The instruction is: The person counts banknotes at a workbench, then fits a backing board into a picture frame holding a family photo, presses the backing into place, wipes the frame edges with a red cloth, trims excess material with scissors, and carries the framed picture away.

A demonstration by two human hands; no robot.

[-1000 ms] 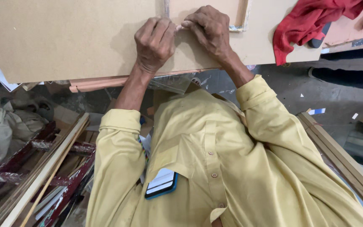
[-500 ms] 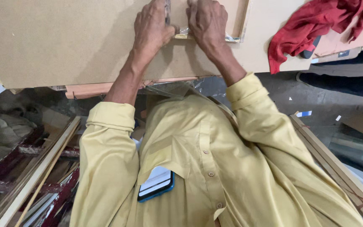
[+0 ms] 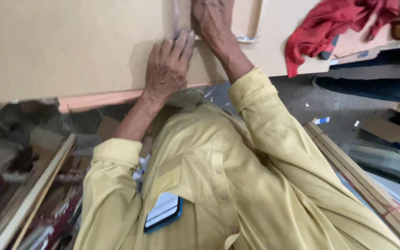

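left hand (image 3: 166, 69) flat, fingers spread, pinning the tan board (image 3: 61, 46) on the desk near its front edge so it can't shift. right hand (image 3: 213, 18) pressed on it at a clear strip (image 3: 178, 18); grip: can't tell. red cloth (image 3: 334, 28) at right edge.

Matt tan board (image 3: 70, 46), soft red cloth (image 3: 329, 28)

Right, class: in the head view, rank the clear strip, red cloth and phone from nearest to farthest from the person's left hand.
From the left hand:
1. Clear strip, just above the fingertips.
2. Phone, below, in the shirt pocket.
3. Red cloth, far right, on the board.
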